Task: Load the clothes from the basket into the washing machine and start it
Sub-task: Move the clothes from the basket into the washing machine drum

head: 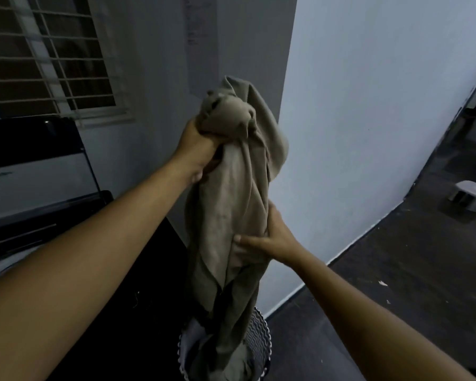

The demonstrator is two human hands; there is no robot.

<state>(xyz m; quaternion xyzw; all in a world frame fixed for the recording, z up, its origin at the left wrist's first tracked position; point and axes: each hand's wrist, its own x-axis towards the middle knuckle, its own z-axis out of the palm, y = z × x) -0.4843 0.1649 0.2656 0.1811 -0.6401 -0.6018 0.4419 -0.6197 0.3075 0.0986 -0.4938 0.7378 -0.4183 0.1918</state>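
Khaki cloth (231,204), soft and creased, hangs bunched in left hand (197,149); right hand (270,240) pinches its middle above woven basket (261,339).

- The garment (231,188) is hanging above the basket (259,336), its lower end trailing into it
- The left hand (198,149) is gripping the garment near its top; the right hand (270,237) is pressing its side lower down
- The washing machine (39,188) is standing left of the basket, below the window (47,56)
- The wall (368,133) is rising behind the garment, with a small box (469,199) lying on the floor (396,270) to the right
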